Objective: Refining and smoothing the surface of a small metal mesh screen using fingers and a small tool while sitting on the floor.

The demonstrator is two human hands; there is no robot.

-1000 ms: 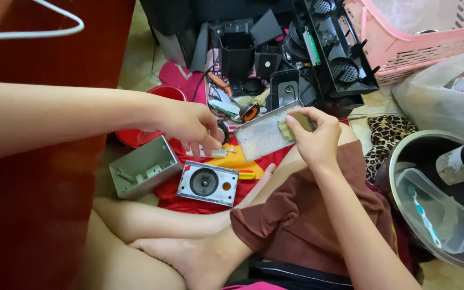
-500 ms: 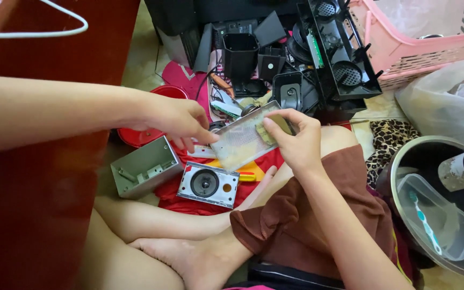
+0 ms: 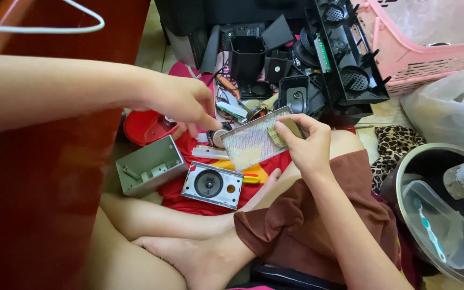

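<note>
A perforated grille panel held over a heap of dismantled speaker parts

The black plastic housing (image 3: 345,59) is cut off at the top edge. The grille panel (image 3: 256,140) is pinched at its right end by the right hand (image 3: 307,147); its left corner is touched by the left hand (image 3: 181,102), whose fingertips are curled and partly hidden.

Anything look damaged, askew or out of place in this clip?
Yes. A small speaker lies in pieces: its front panel with the cone sits loose on the red cloth, the empty grey casing beside it, while both hands hold the tilted mesh grille.
</note>
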